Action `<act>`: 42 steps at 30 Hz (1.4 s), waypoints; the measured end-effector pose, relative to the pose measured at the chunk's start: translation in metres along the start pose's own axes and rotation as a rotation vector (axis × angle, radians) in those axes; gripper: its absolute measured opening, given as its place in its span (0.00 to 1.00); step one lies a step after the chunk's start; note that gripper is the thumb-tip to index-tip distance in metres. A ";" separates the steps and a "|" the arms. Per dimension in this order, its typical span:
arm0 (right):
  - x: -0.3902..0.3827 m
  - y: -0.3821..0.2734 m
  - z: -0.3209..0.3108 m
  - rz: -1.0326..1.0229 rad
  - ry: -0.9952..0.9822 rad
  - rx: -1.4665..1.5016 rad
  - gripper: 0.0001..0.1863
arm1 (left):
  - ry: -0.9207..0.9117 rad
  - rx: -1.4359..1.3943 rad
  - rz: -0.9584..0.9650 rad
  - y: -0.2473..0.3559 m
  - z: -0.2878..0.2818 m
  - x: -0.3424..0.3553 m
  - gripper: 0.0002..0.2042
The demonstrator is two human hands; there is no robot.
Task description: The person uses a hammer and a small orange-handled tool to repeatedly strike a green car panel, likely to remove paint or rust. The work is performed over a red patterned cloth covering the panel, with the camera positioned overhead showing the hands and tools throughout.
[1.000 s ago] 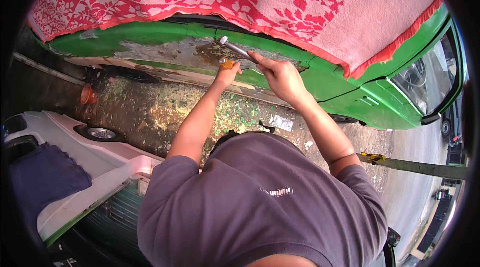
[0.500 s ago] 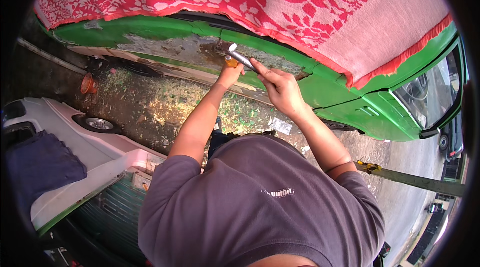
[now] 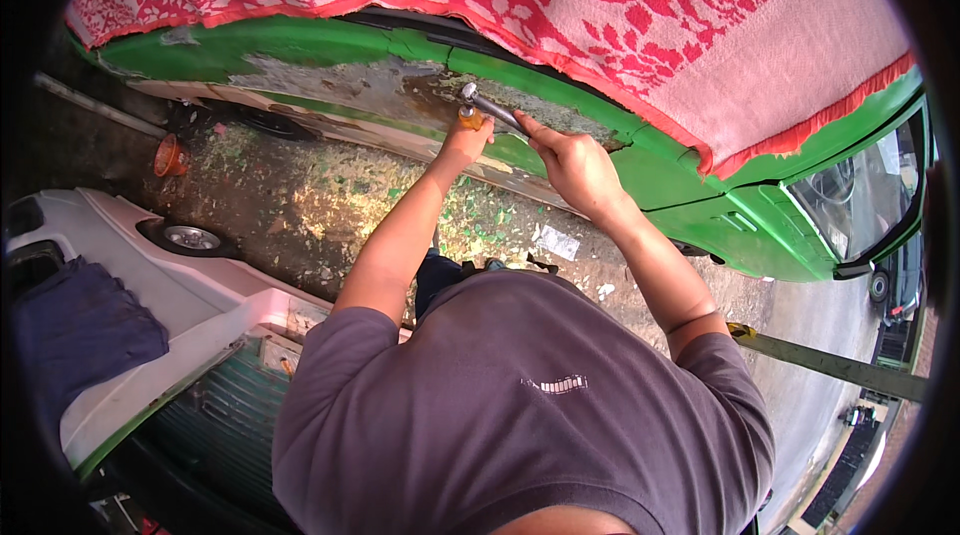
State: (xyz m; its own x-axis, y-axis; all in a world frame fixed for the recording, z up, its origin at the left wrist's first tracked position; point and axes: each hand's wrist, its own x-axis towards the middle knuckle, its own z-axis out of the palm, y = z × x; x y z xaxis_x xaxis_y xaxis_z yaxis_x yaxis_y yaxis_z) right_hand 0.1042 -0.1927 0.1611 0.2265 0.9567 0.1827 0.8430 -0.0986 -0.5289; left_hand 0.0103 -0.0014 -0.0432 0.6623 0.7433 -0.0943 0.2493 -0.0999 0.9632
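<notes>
My right hand (image 3: 583,173) is closed around the handle of a metal hammer (image 3: 497,114). The hammer's head lies right at the butt end of an amber-handled tool (image 3: 470,121); whether they touch is hard to tell. My left hand (image 3: 464,145) is wrapped around that amber handle. The tool's working end is hidden, so I cannot tell a chisel from a screwdriver. Both hands are at the side of a green vehicle (image 3: 690,172), beside a scraped patch (image 3: 360,85) where grey and brown show through the paint.
A red and pink floral cloth (image 3: 560,5) drapes over the vehicle. Paint flakes (image 3: 330,200) litter the ground behind my hands. An orange bucket (image 3: 171,156) stands at the left, near a pale vehicle (image 3: 120,275) with dark fabric (image 3: 85,325) on it. A metal bar (image 3: 830,363) extends at the right.
The hammer's head and the amber handle's butt end appear closer together than before. Both hands have shifted slightly right in the picture, and the view has moved a little.
</notes>
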 end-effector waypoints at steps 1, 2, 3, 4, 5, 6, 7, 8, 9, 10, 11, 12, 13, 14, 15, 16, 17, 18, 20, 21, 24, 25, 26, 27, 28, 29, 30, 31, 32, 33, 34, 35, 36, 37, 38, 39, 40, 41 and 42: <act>0.002 -0.003 -0.004 -0.020 0.031 0.034 0.21 | 0.010 -0.041 0.028 0.001 0.000 -0.001 0.10; 0.002 -0.025 -0.022 0.075 -0.013 0.139 0.22 | 0.012 -0.029 0.009 0.007 0.000 -0.005 0.14; 0.003 -0.031 -0.026 -0.005 0.069 0.191 0.22 | 0.012 -0.031 0.010 0.006 0.000 -0.006 0.14; 0.003 -0.034 -0.027 -0.086 0.151 0.244 0.22 | 0.011 -0.034 0.011 0.005 0.000 -0.007 0.14; 0.003 -0.036 -0.028 -0.168 0.237 0.296 0.22 | 0.012 -0.036 0.016 0.004 -0.002 -0.006 0.15; 0.003 -0.033 -0.024 -0.185 0.224 0.290 0.23 | 0.008 -0.032 0.094 -0.004 -0.003 -0.002 0.11; 0.004 -0.025 -0.015 -0.112 0.092 0.162 0.23 | 0.001 0.039 0.051 -0.008 -0.005 -0.001 0.11; 0.003 -0.011 -0.006 -0.028 -0.033 0.027 0.23 | -0.020 0.108 0.014 -0.002 -0.002 0.001 0.11; 0.006 -0.006 -0.002 0.050 -0.165 -0.105 0.23 | -0.032 0.176 -0.027 0.000 -0.002 0.001 0.11; 0.010 -0.005 -0.001 0.160 -0.219 -0.074 0.22 | 0.007 -0.012 0.008 -0.006 0.001 0.000 0.12; 0.012 -0.006 -0.003 0.114 -0.147 -0.018 0.22 | -0.009 0.016 0.005 -0.005 0.000 0.001 0.12; 0.013 -0.009 -0.008 0.069 -0.074 0.038 0.22 | -0.026 0.045 0.002 -0.005 0.000 0.001 0.12; 0.015 -0.013 -0.013 0.024 -0.002 0.093 0.22 | -0.043 0.073 0.000 -0.004 -0.001 0.002 0.12; 0.014 -0.018 -0.015 -0.064 0.092 0.158 0.23 | -0.048 0.010 0.068 -0.013 -0.003 0.002 0.13; 0.014 -0.024 -0.022 -0.065 0.104 0.184 0.23 | -0.041 0.007 0.052 -0.012 -0.003 0.003 0.13; 0.012 -0.031 -0.029 -0.067 0.116 0.211 0.23 | -0.035 0.004 0.037 -0.011 -0.003 0.003 0.13; 0.010 -0.035 -0.032 -0.066 0.126 0.235 0.23 | -0.029 -0.001 0.020 -0.012 -0.003 0.002 0.12; 0.009 -0.032 -0.030 -0.038 0.083 0.170 0.23 | -0.023 0.024 0.029 -0.013 -0.002 0.003 0.12; 0.005 -0.020 -0.018 0.016 -0.002 0.036 0.23 | -0.011 0.071 0.053 -0.013 0.000 0.006 0.12; 0.004 -0.013 -0.012 0.034 -0.039 0.005 0.23 | 0.005 0.041 0.042 -0.015 0.000 0.006 0.12; 0.004 0.001 0.001 0.001 -0.019 0.013 0.23 | 0.023 -0.013 0.013 -0.007 0.002 0.005 0.12; 0.005 0.001 -0.005 -0.003 0.005 0.067 0.23 | 0.009 -0.007 0.009 0.004 0.003 0.003 0.12; 0.003 -0.010 -0.016 -0.005 0.019 0.131 0.24 | -0.002 0.002 -0.009 0.009 0.003 -0.004 0.13; 0.000 -0.021 -0.025 -0.007 0.030 0.193 0.24 | -0.004 0.005 -0.006 0.005 0.002 -0.006 0.12; -0.002 -0.028 -0.030 -0.087 0.074 0.239 0.24 | -0.006 0.008 -0.003 0.001 0.000 -0.007 0.11; -0.005 -0.027 -0.028 -0.129 0.100 0.234 0.24 | -0.008 0.011 0.010 -0.001 -0.002 -0.004 0.10; -0.008 -0.023 -0.024 -0.170 0.126 0.228 0.24 | -0.023 0.072 0.022 -0.004 -0.004 -0.003 0.12; -0.010 -0.021 -0.022 -0.211 0.152 0.223 0.24 | 0.007 0.027 0.025 -0.005 -0.003 -0.001 0.12; -0.013 -0.024 -0.025 -0.074 -0.007 0.033 0.24 | 0.029 -0.019 0.022 -0.007 0.002 -0.002 0.11; -0.010 -0.018 -0.020 -0.037 -0.048 0.004 0.24 | 0.052 -0.064 0.019 -0.008 0.006 -0.003 0.11; -0.003 -0.008 -0.012 -0.001 -0.090 -0.025 0.24 | 0.034 -0.058 -0.063 -0.008 0.005 0.000 0.11; 0.003 -0.005 -0.009 0.027 -0.127 -0.054 0.25 | 0.026 -0.061 -0.042 -0.007 0.004 0.000 0.11; 0.002 -0.004 -0.010 0.039 -0.084 -0.051 0.24 | 0.018 -0.065 -0.020 -0.007 0.003 0.000 0.10; 0.002 -0.006 -0.014 0.011 -0.032 0.021 0.24 | 0.009 -0.068 0.003 -0.006 0.002 0.000 0.10; -0.001 -0.014 -0.018 -0.004 0.013 0.097 0.24 | 0.006 -0.038 0.022 -0.010 0.003 -0.005 0.10; 0.000 -0.021 -0.025 -0.029 0.065 0.169 0.24 | 0.011 -0.008 0.052 -0.009 0.002 -0.003 0.11; -0.002 -0.026 -0.030 -0.006 0.027 0.165 0.23 | 0.015 0.022 0.082 -0.009 0.001 -0.001 0.12; -0.001 -0.026 -0.029 -0.022 0.021 0.154 0.23 | 0.027 -0.004 0.080 -0.011 0.001 0.001 0.11; -0.001 -0.024 -0.027 -0.038 0.015 0.142 0.23 | 0.039 -0.030 0.079 -0.013 0.002 0.003 0.11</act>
State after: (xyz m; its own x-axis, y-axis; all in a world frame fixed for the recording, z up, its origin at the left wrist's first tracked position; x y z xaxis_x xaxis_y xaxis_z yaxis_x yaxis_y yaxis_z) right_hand 0.0965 -0.1988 0.1959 0.2042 0.9547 0.2163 0.7735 -0.0219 -0.6334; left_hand 0.0103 0.0010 -0.0569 0.6506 0.7593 -0.0083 0.1756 -0.1398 0.9745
